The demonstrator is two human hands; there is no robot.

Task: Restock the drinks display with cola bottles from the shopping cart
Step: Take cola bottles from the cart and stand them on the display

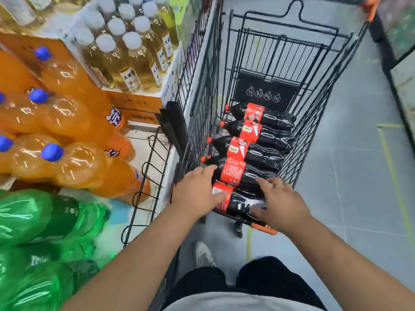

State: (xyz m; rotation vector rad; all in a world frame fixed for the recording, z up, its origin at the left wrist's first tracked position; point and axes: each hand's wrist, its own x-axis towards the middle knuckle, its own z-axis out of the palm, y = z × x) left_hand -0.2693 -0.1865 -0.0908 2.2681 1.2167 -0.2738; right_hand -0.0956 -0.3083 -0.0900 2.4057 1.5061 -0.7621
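Grey shop floor [359,198] fills the right of the frame, with a white shoe [203,254] and dark trousers at the bottom centre. Both bare arms reach up to the near end of a black wire cart [314,135] at centre. The left hand [197,191] lies on the neck end of the nearest cola bottle [242,205], fingers nearly straight, thumb across its red label, one finger reaching the next bottle. The right hand [283,205] rests on that same bottle's base end, fingers spread wide, a ring on one.

5 cola bottles [258,149] lie side by side in the cart, red caps to the left, running from the hands toward a black plate [265,90] on the far wall.

At lower left stand blurred green bottles [33,221] behind a wire rack [146,176]. Above them are orange bottles [74,108] with blue caps, and at upper left pale yellow bottles [134,59] with white caps.
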